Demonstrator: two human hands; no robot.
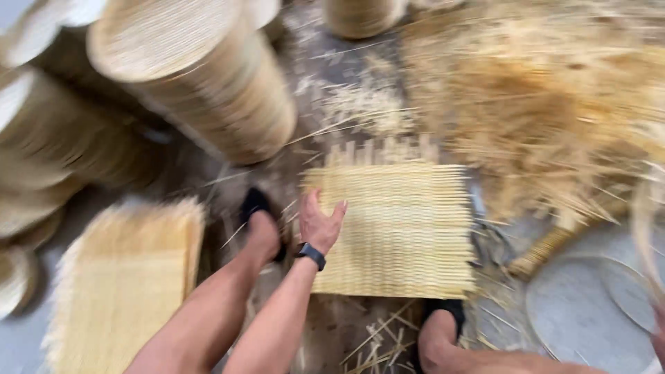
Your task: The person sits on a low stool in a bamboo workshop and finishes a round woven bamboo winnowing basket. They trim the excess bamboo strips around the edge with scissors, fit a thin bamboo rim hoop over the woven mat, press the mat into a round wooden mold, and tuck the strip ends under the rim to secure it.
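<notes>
Left hand (pixel 320 225) rests open-palmed on the left edge of the square woven straw mat (pixel 398 228) on the floor (pixel 332 62) — fingers spread, gripping nothing — right hand (pixel 658 336) barely in frame, grip can't be told.

We see bare arms and legs, a black watch (pixel 312 255) at centre frame, and black slippers (pixel 255 202).

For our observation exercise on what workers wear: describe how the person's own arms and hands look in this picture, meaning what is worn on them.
The left hand is bare, with no glove or ring visible. A black wristband or watch circles that wrist, and the forearm is bare, with no sleeve. The right hand only peeks in at the frame edge, blurred, so nothing worn there can be told.
</notes>
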